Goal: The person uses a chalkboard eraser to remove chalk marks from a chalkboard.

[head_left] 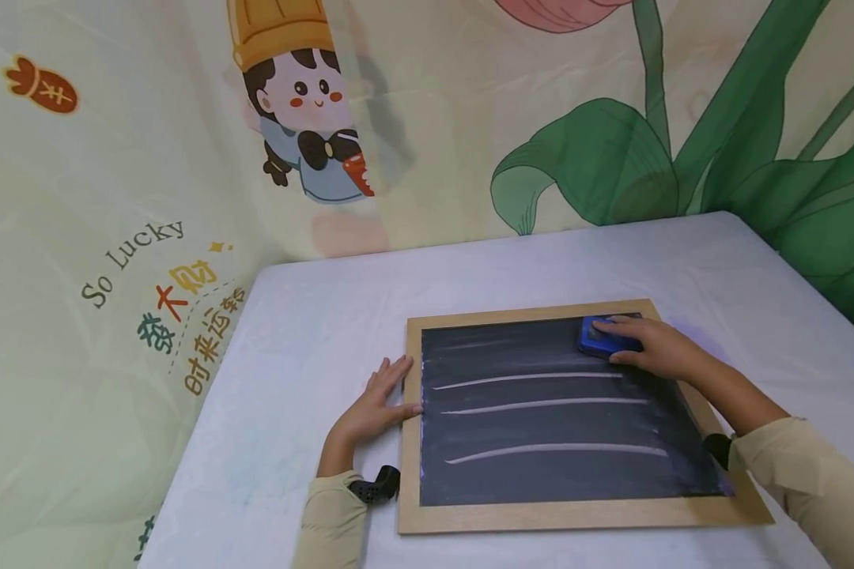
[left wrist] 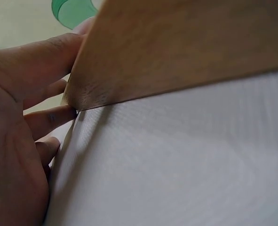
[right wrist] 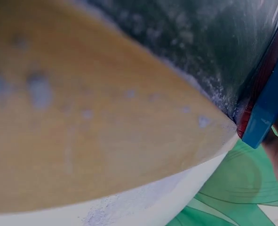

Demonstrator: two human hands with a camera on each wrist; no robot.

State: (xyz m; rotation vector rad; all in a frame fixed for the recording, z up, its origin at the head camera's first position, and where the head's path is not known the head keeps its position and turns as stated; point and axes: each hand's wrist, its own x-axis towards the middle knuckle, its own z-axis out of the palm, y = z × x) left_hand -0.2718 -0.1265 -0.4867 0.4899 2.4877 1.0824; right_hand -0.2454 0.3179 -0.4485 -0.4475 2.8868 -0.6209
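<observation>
A small blackboard [head_left: 512,431] in a wooden frame [head_left: 583,518] lies on the white cloth, with three pale chalk lines running across it. Near its upper right corner, my right hand [head_left: 655,348] grips a blue chalkboard eraser [head_left: 605,341] and holds it against the black surface. The right wrist view shows the eraser's dark red underside meeting the board by the frame. At the board's left edge, my left hand [head_left: 370,409] touches the wooden frame, its fingers fairly straight and the thumb apart. The left wrist view shows the fingertips at the frame's side.
A white cloth-covered table [head_left: 292,356] extends around the board. Printed cloth [head_left: 434,118] with cartoon and plant pictures hangs behind and to the left. Purplish chalk dust [right wrist: 115,207] lies on the cloth beside the frame. A black wrist device [head_left: 375,485] sits on the left sleeve.
</observation>
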